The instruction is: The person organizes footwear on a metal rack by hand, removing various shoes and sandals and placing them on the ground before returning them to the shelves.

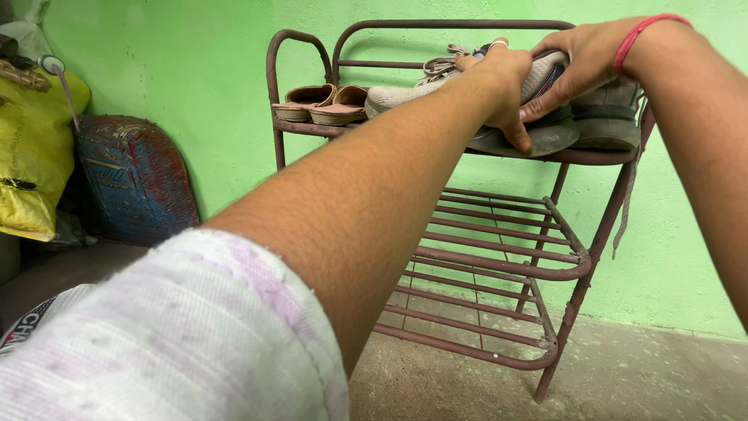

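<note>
We grip the sneaker (413, 92) on the rack's (499, 257) top shelf, left hand (499, 82) at mid-shoe, right hand (573, 66) clamped on the heel; likely risk: nudging the grey shoes (608, 117) or sandals (323, 105) off the slatted edge.

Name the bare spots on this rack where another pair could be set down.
The middle shelf and bottom shelf lie bare. The top shelf is crowded: sandals, a sneaker under both hands, dark shoes.
</note>
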